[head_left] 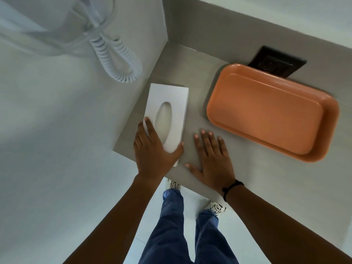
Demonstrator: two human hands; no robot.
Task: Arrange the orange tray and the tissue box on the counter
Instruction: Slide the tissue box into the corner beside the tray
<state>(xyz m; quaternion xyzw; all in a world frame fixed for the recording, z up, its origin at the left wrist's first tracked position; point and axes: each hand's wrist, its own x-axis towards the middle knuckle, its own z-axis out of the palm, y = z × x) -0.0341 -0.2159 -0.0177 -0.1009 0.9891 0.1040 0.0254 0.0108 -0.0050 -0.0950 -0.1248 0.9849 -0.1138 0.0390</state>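
Grey worktop [192, 77], viewed from above. White tissue box [171, 103] lies flat at the left side, against the side wall, oval opening up. Left hand [154, 153] grips the box's near end: fingers [149, 124] over the top, thumb on its right edge. Right hand [211, 159] rests flat on the worktop just beside the box at 3 o'clock, fingers spread, holding nothing. Orange tray [270, 113], empty, sits at 2 o'clock from the right hand, apart from it. Dark wall plate [276, 62] behind the tray at 12 o'clock.
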